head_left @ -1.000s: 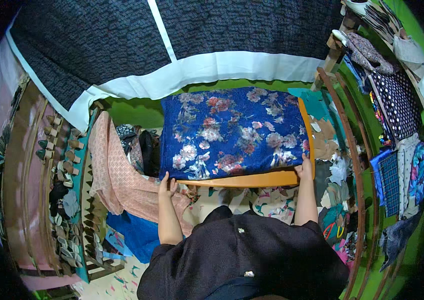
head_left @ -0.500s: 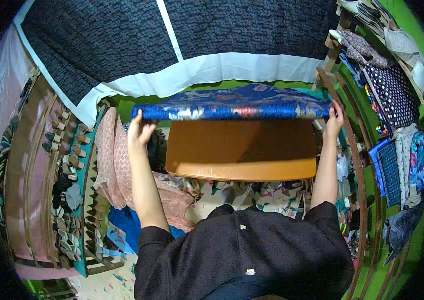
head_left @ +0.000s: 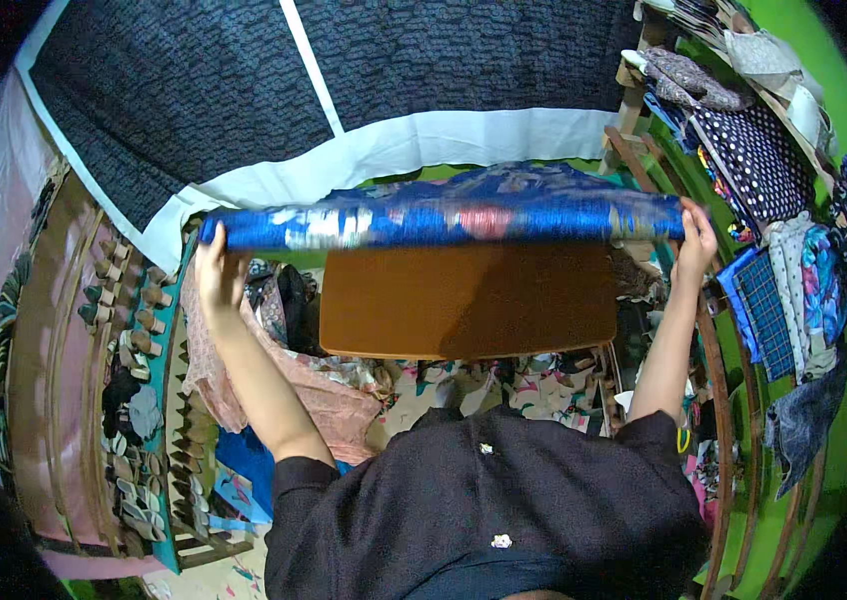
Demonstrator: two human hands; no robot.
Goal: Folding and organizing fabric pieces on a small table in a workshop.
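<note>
Both of my hands are clamped on the blue floral cloth, spread wide apart.
In my head view, the left hand [head_left: 220, 278] grips the left end of the blue floral cloth [head_left: 444, 222], thumb side pressed to its corner, other fingers loosely parted underneath. The right hand [head_left: 696, 242] has its fingers curled closed on the right end. The cloth stretches between them as a long folded band, partly blurred, covering the far edge of the brown table [head_left: 394, 305] and reaching past its left and right sides; I cannot tell whether it touches the top. The table's near edge and near corners are bare. A peach cloth [head_left: 339, 405] hangs by the left forearm.
</note>
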